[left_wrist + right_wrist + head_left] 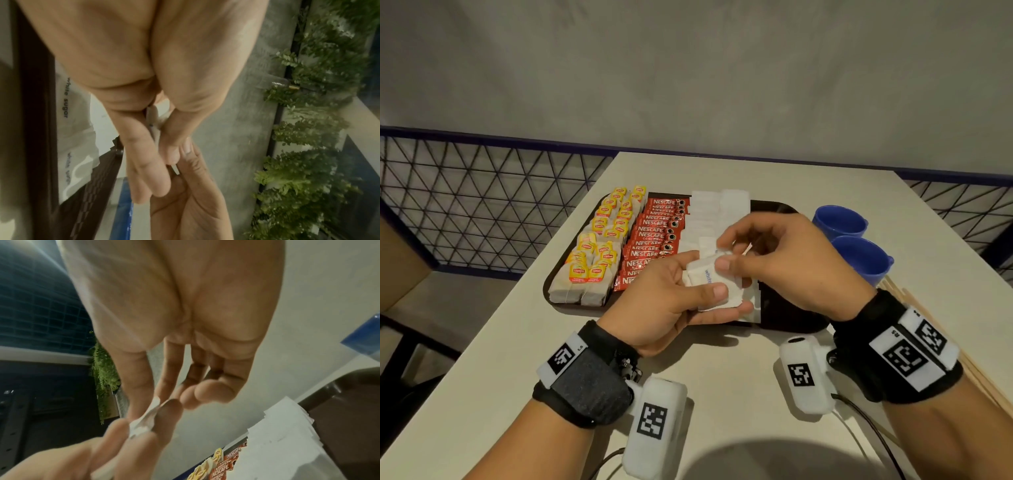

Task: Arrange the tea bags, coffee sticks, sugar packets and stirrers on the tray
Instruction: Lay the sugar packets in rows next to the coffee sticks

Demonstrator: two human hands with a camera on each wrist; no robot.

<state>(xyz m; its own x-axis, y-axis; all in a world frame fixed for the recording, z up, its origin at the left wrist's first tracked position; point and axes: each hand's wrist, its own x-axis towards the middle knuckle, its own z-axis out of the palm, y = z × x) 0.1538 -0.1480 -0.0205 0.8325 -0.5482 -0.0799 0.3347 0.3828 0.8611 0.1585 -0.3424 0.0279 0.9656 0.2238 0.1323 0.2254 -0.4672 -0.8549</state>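
Above the near middle of the dark tray (791, 318), my left hand (681, 294) grips a small stack of white sugar packets (709, 284) between thumb and fingers. My right hand (736, 257) pinches the top packet of that stack with thumb and forefinger. The left wrist view shows the sugar packets (153, 120) edge-on between my fingers. In the right wrist view the pinched sugar packet (144, 421) is blurred. Yellow-tagged tea bags (595, 253) fill the tray's left side, red coffee sticks (654, 236) the middle, and more white sugar packets (719, 209) lie beside them.
Two blue cups (859, 246) stand right of the tray on the pale table (722, 394). Wooden stirrers (983, 380) lie on the table at the right edge, partly under my right wrist. A black wire fence (482, 205) runs behind the table.
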